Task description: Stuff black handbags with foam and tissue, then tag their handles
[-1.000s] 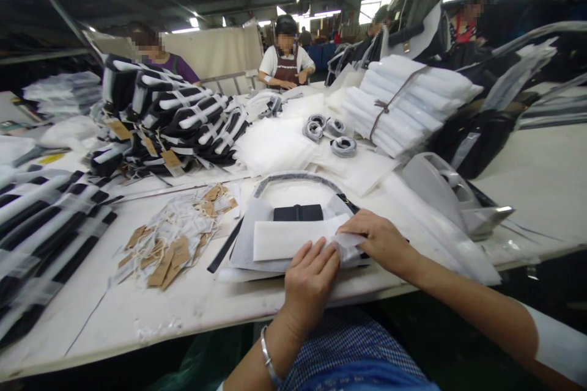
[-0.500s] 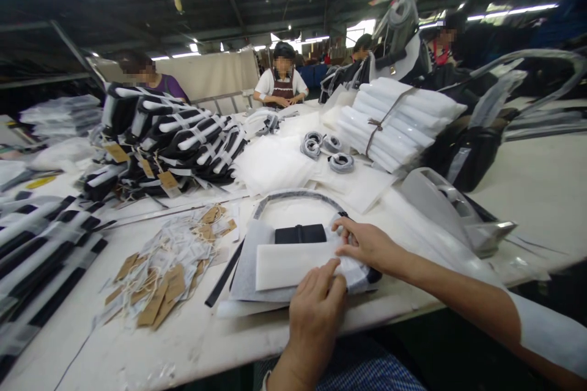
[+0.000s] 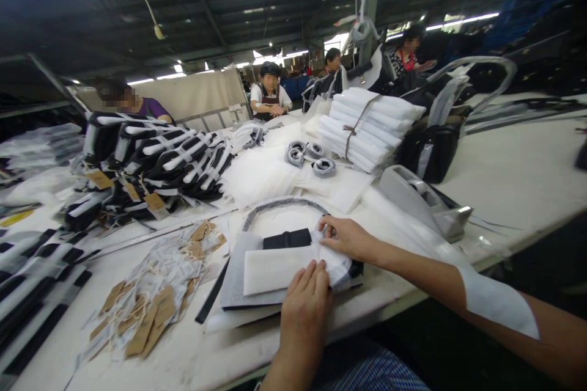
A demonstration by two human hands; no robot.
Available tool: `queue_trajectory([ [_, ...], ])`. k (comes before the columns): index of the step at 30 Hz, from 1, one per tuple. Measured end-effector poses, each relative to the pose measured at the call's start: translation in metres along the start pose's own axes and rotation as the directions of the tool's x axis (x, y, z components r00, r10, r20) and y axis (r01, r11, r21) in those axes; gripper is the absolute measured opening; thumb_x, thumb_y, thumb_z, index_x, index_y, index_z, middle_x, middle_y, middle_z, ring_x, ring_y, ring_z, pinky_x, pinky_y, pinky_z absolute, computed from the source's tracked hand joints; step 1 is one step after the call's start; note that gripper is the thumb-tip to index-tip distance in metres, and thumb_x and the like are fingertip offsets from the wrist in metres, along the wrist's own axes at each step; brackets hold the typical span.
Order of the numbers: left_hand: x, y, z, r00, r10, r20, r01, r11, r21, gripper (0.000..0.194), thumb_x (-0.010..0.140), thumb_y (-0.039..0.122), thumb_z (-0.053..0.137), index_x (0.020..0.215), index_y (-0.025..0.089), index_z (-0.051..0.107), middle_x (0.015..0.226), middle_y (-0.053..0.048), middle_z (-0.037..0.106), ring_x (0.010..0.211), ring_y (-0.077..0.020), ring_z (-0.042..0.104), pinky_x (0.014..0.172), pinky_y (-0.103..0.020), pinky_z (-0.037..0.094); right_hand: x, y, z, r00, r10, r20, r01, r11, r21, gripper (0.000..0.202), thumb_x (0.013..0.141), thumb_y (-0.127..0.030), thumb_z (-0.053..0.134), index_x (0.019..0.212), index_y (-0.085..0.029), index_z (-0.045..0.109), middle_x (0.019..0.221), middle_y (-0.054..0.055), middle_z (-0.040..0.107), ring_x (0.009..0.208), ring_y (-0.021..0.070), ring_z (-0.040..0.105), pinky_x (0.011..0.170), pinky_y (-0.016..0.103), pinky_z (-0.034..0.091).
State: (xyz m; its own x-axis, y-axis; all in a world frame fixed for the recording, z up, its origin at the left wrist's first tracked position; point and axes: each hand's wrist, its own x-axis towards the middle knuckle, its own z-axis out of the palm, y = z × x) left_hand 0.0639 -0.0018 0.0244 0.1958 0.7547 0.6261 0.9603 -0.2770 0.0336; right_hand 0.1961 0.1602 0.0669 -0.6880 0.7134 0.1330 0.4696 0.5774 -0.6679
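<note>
A black handbag (image 3: 288,239) lies flat in front of me, partly covered by thin white wrapping paper (image 3: 233,284). Its wrapped handle (image 3: 284,203) arches away from me. Across the bag's front rests a white foam sheet (image 3: 275,272). My left hand (image 3: 305,305) lies with fingers stretched out on the right end of the foam sheet, pressing it down. At the bag's right side, my right hand (image 3: 346,237) has thumb and fingers curled together on the wrapping paper. A black strap (image 3: 211,293) sticks out along the bag's left side.
Loose brown and white hang tags (image 3: 156,299) lie to the left. Wrapped black bags (image 3: 169,153) are piled behind them. Tied white bundles (image 3: 367,125), coiled grey straps (image 3: 323,167) and a grey tape dispenser (image 3: 422,201) stand farther back. Several people sit beyond.
The view has turned slightly right, so everything sits farther left. The left hand's fingers now lie flatter on the foam sheet. My right hand stays at the paper on the bag's right side.
</note>
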Motion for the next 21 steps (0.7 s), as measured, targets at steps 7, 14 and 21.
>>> queue_trajectory([
  [7,-0.003,-0.002,0.001,1.000,0.009,-0.027,-0.009,1.000,0.019,0.036,0.094,0.009,0.043,0.127,0.015,0.056,0.124,-0.010,0.070,0.111,-0.0228,0.068,0.094,-0.039,0.056,-0.055,0.024,-0.089,0.944,0.014,-0.329,-0.044,0.996,-0.083,0.024,0.090,-0.035,0.057,0.106,-0.020,0.067,0.108,0.007,0.073,0.083,0.0187,0.069,0.078,0.032,0.055],
  [14,0.001,-0.004,-0.005,0.994,0.092,-0.060,-0.088,0.993,0.078,0.034,0.098,0.012,0.039,0.127,0.012,0.057,0.118,-0.010,0.073,0.104,-0.0215,0.071,0.089,-0.036,0.057,-0.100,0.104,-0.205,0.808,0.318,-0.496,-0.413,0.906,-0.091,0.026,0.089,-0.039,0.062,0.082,-0.016,0.072,0.083,0.011,0.076,0.071,0.0219,0.071,0.071,0.035,0.059],
  [21,-0.002,-0.004,-0.001,0.991,0.073,-0.110,-0.067,0.996,0.056,0.034,0.098,0.012,0.039,0.126,0.016,0.058,0.117,-0.008,0.073,0.104,-0.0210,0.070,0.091,-0.035,0.056,-0.083,0.121,-0.221,0.865,0.263,-0.427,-0.306,0.951,-0.036,0.040,0.100,-0.041,0.051,0.083,-0.009,0.068,0.074,0.001,0.067,0.062,0.0103,0.066,0.060,0.022,0.055],
])
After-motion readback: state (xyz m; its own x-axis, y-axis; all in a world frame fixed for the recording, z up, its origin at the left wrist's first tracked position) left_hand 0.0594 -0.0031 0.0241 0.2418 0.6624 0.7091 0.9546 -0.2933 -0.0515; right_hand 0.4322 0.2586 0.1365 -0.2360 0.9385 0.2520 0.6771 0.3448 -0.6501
